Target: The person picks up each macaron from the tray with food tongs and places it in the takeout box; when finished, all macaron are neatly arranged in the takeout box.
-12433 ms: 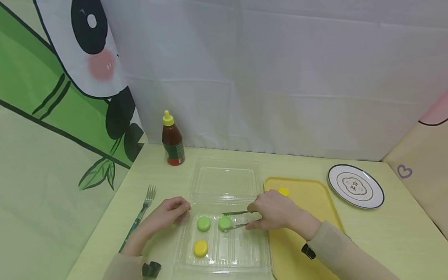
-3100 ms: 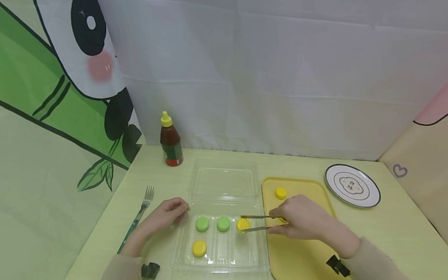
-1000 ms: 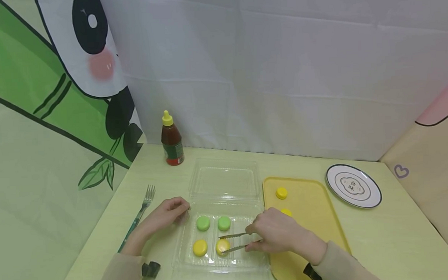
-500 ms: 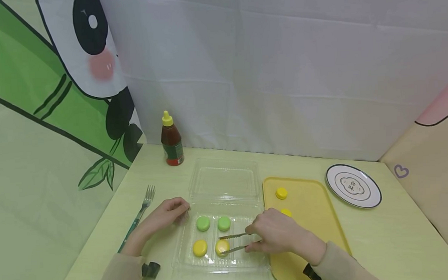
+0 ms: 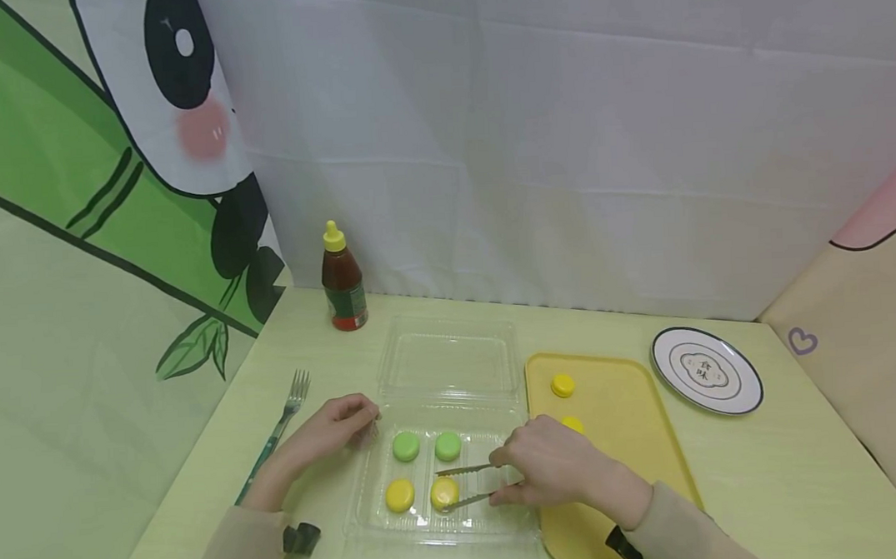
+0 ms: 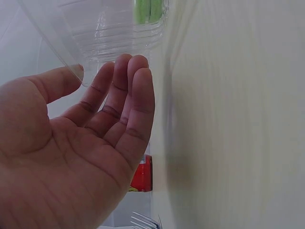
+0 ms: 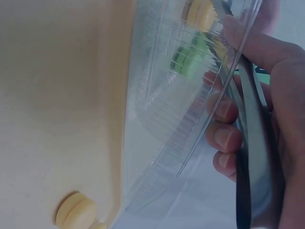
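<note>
In the head view, my left hand (image 5: 337, 426) holds the left rim of a clear plastic clamshell container (image 5: 503, 519), thumb on one side of the rim and fingers on the other. My right hand (image 5: 549, 463) grips metal tongs (image 7: 259, 162). Their serrated arms stand apart, one on either side of a yellow macaron (image 5: 445, 494) in the container's front middle; whether they touch it I cannot tell. Another yellow macaron (image 5: 400, 495) sits left of it. Behind these lie two green macarons (image 5: 406, 446), side by side. The container's lid (image 5: 451, 358) lies folded back.
A yellow tray (image 5: 634, 421) right of the container bears a yellow macaron (image 5: 563, 385) and another partly hidden by my right hand. A white plate (image 5: 708, 371) lies far right. A fork (image 5: 285, 416) and a red sauce bottle (image 5: 345, 284) stand on the left side.
Earlier the tongs were at the right green macaron. Then they carried a yellow macaron over the container, and it now sits front middle. The tongs have spread slightly since. My left hand stays put.
</note>
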Tool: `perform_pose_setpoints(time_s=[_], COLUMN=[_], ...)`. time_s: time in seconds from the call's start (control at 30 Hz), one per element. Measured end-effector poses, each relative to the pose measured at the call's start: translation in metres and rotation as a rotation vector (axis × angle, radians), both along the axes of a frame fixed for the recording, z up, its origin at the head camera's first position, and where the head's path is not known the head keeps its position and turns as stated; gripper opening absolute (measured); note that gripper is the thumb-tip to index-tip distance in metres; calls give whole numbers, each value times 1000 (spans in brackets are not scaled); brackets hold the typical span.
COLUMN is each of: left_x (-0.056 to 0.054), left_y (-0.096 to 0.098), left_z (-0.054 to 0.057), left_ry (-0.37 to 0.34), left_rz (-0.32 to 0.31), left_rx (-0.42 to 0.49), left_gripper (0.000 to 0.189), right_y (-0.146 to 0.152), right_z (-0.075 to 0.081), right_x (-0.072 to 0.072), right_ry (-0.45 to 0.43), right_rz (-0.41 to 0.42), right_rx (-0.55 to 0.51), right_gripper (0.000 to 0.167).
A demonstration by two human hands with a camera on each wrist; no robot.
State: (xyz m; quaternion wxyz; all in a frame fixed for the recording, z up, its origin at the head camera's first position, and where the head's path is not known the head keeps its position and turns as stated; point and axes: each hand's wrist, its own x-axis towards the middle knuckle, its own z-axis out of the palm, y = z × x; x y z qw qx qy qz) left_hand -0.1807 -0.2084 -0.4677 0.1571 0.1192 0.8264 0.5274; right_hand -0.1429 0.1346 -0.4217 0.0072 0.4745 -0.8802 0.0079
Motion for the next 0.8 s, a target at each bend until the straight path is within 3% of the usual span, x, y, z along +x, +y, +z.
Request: perform_pose_setpoints(time_s=[0.47, 0.8], left_x=[1, 1], left_y=[1, 1], left_z=[2, 3], left_ry=[-1, -11], left_rz=[-1, -9], left_rx=[-5, 14], left_gripper=[26, 27], right_y=[1, 3], right_z=[1, 6], right_x=[0, 0], right_ry=[15, -20], right_rz=[2, -11], right_rx=[-1, -18], right_gripper=[41, 37])
